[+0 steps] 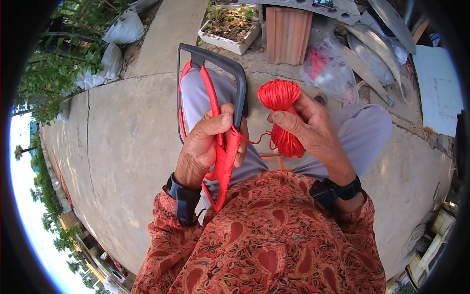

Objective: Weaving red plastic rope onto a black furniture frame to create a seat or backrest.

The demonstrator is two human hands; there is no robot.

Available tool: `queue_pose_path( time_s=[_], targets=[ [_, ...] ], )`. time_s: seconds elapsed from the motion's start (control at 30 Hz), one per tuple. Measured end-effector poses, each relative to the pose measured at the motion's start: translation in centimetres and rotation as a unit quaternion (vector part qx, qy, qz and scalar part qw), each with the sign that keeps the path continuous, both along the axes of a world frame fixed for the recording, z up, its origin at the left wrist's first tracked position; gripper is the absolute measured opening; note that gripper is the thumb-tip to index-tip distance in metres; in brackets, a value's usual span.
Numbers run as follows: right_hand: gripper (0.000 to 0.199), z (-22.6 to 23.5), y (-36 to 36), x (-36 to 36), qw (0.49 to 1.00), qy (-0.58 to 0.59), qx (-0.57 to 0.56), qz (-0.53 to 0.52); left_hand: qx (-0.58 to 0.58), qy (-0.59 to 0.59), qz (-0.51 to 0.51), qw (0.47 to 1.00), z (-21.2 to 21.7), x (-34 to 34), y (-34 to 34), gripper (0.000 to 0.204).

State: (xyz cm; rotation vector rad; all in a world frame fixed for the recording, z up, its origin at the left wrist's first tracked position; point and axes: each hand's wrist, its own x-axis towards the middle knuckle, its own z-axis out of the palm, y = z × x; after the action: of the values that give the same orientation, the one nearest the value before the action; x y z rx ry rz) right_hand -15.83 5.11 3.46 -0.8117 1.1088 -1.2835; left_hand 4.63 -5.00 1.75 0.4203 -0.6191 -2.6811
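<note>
two hands busy: left hand [208,147] fingers clamp dark frame [215,59] and red cord, right hand [308,130] grips red skein [281,110], lower half hidden.

This is outside in bright daylight. The ground is a gray concrete floor [122,147] with long cracks in it. Green bushes [49,73] grow along the far left side, with white bags [122,29] lying near them. At the top sits a white planter box [230,29] full of dirt, next to a reddish ridged tile [289,34] and a clear plastic bag [328,68]
</note>
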Motion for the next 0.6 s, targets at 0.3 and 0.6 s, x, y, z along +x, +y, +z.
queue_pose_path(
  time_s=[0.3,0.6],
  targets=[
    [0.039,-2.6,-2.5,0.1,0.995,0.075,-0.043,-0.042,-0.014,-0.211,0.038,0.977,-0.3,-2.7,0.9,0.017],
    [0.038,-3.4,-2.1,0.0,0.991,0.121,-0.057,-0.005,-0.016,-0.210,0.035,0.977,-0.8,-3.1,0.1,0.013]
  ],
)
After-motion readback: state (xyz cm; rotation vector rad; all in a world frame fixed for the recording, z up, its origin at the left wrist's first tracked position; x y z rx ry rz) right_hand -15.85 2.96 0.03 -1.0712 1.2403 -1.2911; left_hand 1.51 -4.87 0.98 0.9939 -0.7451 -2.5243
